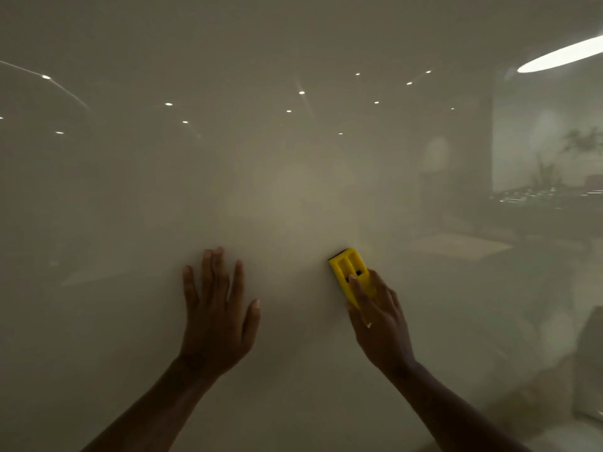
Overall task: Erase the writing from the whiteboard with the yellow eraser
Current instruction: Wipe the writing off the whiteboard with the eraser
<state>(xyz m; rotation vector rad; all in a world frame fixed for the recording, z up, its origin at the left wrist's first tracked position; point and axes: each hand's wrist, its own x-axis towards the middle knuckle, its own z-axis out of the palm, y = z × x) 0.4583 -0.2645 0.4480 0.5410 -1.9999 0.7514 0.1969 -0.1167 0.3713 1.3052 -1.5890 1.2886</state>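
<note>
On whiteboard [293, 197] — right hand [381, 324] presses yellow eraser [350, 275].

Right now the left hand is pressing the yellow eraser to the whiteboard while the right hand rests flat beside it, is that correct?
Not quite: the head view shows the hands swapped. The right hand presses the yellow eraser to the whiteboard, while the left hand rests flat beside it.
</note>
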